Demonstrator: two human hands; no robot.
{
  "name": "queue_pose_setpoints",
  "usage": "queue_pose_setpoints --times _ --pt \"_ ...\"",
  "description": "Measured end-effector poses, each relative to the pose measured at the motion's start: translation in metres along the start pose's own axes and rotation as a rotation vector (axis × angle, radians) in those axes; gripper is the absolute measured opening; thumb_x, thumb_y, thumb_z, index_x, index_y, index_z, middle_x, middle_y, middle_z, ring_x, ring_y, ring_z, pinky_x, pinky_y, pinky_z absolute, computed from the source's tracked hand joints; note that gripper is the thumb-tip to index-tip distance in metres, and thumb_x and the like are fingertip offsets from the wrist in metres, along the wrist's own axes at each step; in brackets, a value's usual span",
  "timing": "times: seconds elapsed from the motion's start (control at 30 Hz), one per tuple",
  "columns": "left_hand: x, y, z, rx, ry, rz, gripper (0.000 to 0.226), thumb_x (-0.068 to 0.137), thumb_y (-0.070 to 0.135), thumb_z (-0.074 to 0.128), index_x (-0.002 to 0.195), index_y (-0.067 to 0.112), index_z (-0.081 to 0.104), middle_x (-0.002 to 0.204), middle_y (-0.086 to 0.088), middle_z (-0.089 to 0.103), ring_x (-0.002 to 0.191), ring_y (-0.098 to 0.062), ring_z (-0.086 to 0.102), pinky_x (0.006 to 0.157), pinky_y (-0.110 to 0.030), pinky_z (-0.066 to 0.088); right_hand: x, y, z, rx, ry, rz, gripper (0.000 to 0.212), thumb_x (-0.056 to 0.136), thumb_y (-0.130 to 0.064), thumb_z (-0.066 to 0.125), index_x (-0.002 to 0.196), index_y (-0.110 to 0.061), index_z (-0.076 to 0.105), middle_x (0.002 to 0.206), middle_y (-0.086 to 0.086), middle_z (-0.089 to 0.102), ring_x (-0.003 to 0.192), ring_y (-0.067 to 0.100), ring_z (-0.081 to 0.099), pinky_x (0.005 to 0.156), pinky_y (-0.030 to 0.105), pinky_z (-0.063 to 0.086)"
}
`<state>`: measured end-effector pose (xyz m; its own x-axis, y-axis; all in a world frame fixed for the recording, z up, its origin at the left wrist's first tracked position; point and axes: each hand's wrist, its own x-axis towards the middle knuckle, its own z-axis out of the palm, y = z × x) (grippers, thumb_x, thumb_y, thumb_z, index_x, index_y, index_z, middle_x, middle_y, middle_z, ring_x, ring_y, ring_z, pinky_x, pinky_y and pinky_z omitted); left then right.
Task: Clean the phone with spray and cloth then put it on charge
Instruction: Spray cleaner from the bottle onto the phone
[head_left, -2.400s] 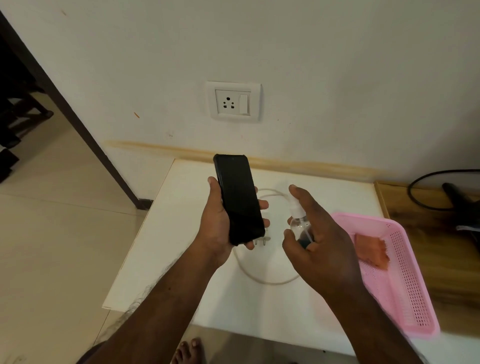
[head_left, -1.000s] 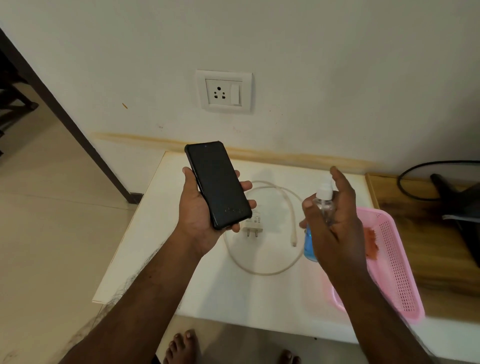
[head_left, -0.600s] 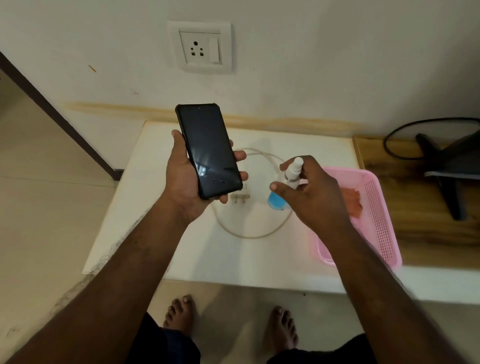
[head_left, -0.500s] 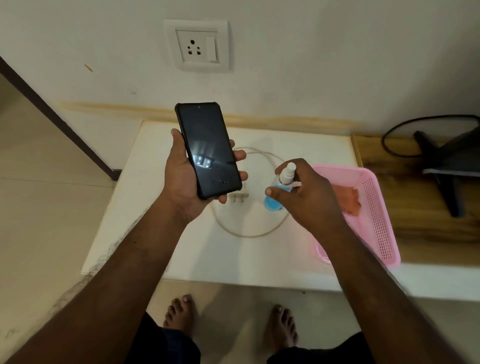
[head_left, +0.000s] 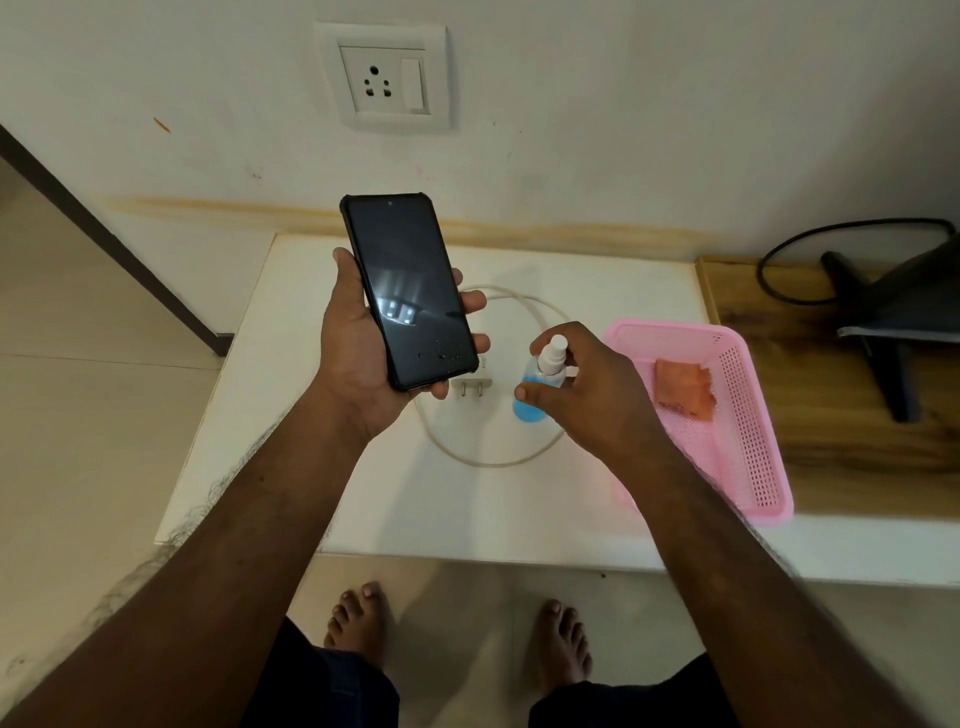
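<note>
One phone (head_left: 409, 291); one spray bottle (head_left: 537, 387); one cloth (head_left: 683, 388); one basket (head_left: 756, 431) (pink, with the cloth inside); one charger plug (head_left: 471, 382) with one cable (head_left: 491, 457) looped on the table (head_left: 395, 499); one wall socket (head_left: 387, 78) with one switch beside it; two hands, left (head_left: 358, 358) and right (head_left: 592, 395); two bare feet (head_left: 358, 616); one black stand (head_left: 883, 332) with one black cord (head_left: 779, 249)
</note>
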<state>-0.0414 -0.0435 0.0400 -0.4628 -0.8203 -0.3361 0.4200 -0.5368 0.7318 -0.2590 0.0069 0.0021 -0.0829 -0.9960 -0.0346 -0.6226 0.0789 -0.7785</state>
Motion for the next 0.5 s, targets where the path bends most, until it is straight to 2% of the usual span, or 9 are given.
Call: queue_pose_setpoints --times 0.17,0.27,0.37,0.43,0.5 --pt "-0.001 0.0 0.0 0.009 0.016 -0.003 0.096 0.087 0.085 0.015 0.133 0.015 0.061 0.124 -0.014 0.069 0.098 -0.043 0.07 0.041 -0.027 0.047 -0.001 -0.001 0.002 -0.013 -0.008 0.007 0.046 0.073 -0.034 0.084 0.103 -0.041 0.05 0.092 -0.025 0.057 0.086 0.004 0.058 0.074 0.021 0.046" --pt "-0.001 0.0 0.0 0.006 0.02 -0.002 0.096 0.087 0.085 0.014 0.133 0.015 0.061 0.123 -0.014 0.07 0.096 -0.043 0.071 0.041 -0.027 0.047 0.0 -0.002 0.002 -0.005 -0.019 0.018 0.051 0.073 -0.034 0.084 0.108 -0.04 0.048 0.103 -0.018 0.059 0.092 0.011 0.06 0.077 0.022 0.046" --pt "-0.001 0.0 0.001 0.005 0.019 -0.005 0.096 0.087 0.085 0.014 0.132 0.015 0.062 0.122 -0.013 0.07 0.095 -0.043 0.071 0.041 -0.027 0.048 -0.001 -0.005 0.003 -0.003 -0.03 0.021 0.058 0.072 -0.033 0.085 0.117 -0.039 0.049 0.11 -0.02 0.055 0.1 0.012 0.058 0.084 0.025 0.049" --pt "-0.002 0.0 0.001 0.009 0.019 -0.002 0.095 0.087 0.085 0.014 0.131 0.015 0.062 0.122 -0.014 0.07 0.095 -0.043 0.071 0.041 -0.027 0.048 -0.002 -0.007 -0.004 -0.012 -0.066 0.017 0.075 0.065 -0.038 0.089 0.127 -0.04 0.047 0.116 -0.023 0.052 0.105 0.007 0.055 0.089 0.028 0.05" --pt "-0.002 0.0 0.0 0.018 0.019 0.005 0.095 0.087 0.085 0.015 0.131 0.015 0.062 0.123 -0.014 0.07 0.095 -0.043 0.071 0.041 -0.027 0.048 -0.004 -0.007 -0.026 -0.004 -0.138 0.043 0.098 0.051 -0.048 0.092 0.134 -0.047 0.039 0.123 -0.026 0.048 0.109 0.001 0.052 0.088 0.025 0.048"
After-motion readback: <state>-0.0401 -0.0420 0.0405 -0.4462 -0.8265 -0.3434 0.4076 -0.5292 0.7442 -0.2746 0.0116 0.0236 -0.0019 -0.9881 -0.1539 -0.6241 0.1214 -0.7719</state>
